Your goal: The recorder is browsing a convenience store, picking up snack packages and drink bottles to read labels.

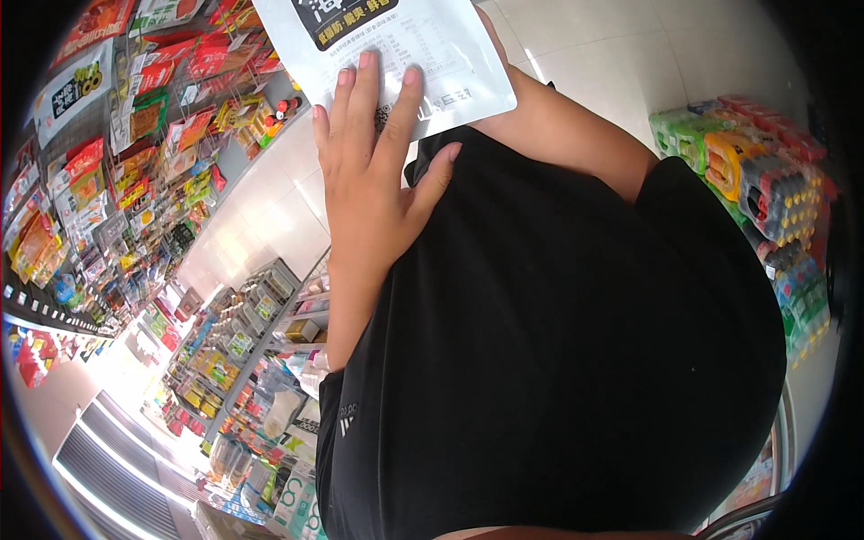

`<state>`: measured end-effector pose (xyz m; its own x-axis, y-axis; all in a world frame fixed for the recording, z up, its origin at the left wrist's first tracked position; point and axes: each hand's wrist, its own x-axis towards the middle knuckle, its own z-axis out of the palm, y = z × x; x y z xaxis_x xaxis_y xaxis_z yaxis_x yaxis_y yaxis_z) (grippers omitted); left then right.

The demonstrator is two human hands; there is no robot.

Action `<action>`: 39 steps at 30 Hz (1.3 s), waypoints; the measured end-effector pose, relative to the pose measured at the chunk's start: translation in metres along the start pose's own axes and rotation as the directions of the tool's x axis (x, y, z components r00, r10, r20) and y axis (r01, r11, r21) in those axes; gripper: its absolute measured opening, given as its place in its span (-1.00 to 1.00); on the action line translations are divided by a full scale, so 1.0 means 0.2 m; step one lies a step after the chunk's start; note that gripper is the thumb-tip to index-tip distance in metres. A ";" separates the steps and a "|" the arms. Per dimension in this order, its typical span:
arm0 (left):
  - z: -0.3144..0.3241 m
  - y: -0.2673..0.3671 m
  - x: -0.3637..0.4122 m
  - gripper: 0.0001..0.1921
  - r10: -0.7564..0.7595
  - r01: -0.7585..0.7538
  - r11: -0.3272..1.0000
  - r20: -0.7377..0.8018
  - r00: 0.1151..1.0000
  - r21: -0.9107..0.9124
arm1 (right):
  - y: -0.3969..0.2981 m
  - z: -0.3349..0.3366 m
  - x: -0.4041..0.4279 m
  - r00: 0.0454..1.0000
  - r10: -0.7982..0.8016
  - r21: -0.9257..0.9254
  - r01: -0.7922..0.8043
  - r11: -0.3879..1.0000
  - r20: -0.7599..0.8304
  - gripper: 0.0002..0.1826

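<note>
A silvery-white flat foil food pouch (pixel 466 67) with a black label and printed writing is at the top centre, cut off by the picture's top edge. My left hand (pixel 378 148) lies over its lower part, palm down, fingers spread on the printed face and thumb apart below the pouch's bottom edge. From the other side comes my right hand (pixel 497 37), mostly hidden behind the pouch and supporting it at its right edge; its fingers cannot be seen. The pouch is held in front of my black shirt.
Packaged snacks (pixel 152 115) hang on a rack at the left. Stocked shelves (pixel 236 378) stand at the lower left. Shrink-wrapped drink packs (pixel 776 196) are stacked on the right. Pale floor tiles (pixel 594 40) show beyond my arms.
</note>
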<state>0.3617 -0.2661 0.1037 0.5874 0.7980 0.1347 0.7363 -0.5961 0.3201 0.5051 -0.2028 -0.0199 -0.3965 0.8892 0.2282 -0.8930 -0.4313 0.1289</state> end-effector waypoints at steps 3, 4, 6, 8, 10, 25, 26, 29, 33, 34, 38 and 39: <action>-0.01 0.01 0.00 -0.37 0.017 -0.017 1.000 -0.059 0.998 -0.006 | 0.00 0.00 0.01 1.000 0.002 -0.009 -0.002 1.000 -0.022 -0.46; -0.01 0.02 0.01 -0.42 0.027 -0.027 1.000 -0.087 0.996 0.004 | 0.00 -0.01 0.02 1.000 0.002 -0.008 -0.002 1.000 -0.023 -0.46; -0.01 0.03 0.01 -0.44 0.017 -0.015 1.000 -0.105 0.994 0.012 | 0.01 -0.02 0.03 1.000 0.005 0.001 -0.005 1.000 -0.029 -0.46; 0.00 0.03 0.00 -0.46 0.007 -0.004 1.000 -0.124 0.992 0.019 | 0.01 -0.02 0.03 0.999 0.011 0.003 -0.011 1.000 -0.037 -0.46; 0.01 0.03 -0.01 -0.44 -0.021 0.023 1.000 -0.146 0.989 0.014 | 0.02 -0.01 0.02 0.999 0.015 -0.005 -0.015 1.000 -0.051 -0.46; 0.02 0.02 0.00 -0.39 -0.023 0.028 0.999 -0.207 0.978 0.025 | -0.04 -0.07 -0.06 0.991 -0.052 -0.039 0.047 0.998 -0.120 -0.45; 0.02 0.02 0.00 -0.39 -0.024 0.030 0.999 -0.208 0.978 0.025 | -0.04 -0.07 -0.06 0.991 -0.050 -0.044 0.045 0.998 -0.126 -0.45; 0.02 0.00 -0.01 -0.37 -0.040 0.042 0.999 -0.210 0.977 0.003 | -0.04 -0.10 -0.05 0.990 -0.045 -0.053 0.038 0.998 -0.136 -0.45; 0.00 -0.04 -0.03 -0.34 -0.100 0.114 0.992 -0.244 0.965 0.047 | -0.01 -0.16 0.03 0.988 -0.011 -0.051 0.003 0.999 -0.151 -0.45; -0.01 -0.05 -0.05 -0.33 -0.115 0.134 0.989 -0.250 0.961 0.062 | 0.00 -0.17 0.05 0.988 0.000 -0.048 -0.008 0.999 -0.154 -0.45; -0.03 -0.08 -0.09 -0.32 -0.163 0.191 0.978 -0.272 0.949 0.082 | 0.04 -0.19 0.10 0.985 0.040 -0.031 -0.045 0.998 -0.166 -0.44; -0.04 -0.09 -0.10 -0.32 -0.175 0.207 0.975 -0.283 0.943 0.085 | 0.04 -0.19 0.10 0.984 0.046 -0.033 -0.052 0.998 -0.174 -0.44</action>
<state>0.3343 -0.2703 0.1021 0.3297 0.8822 0.3361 0.8677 -0.4235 0.2602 0.4809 -0.1828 -0.0510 -0.4680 0.8816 0.0622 -0.8776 -0.4718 0.0844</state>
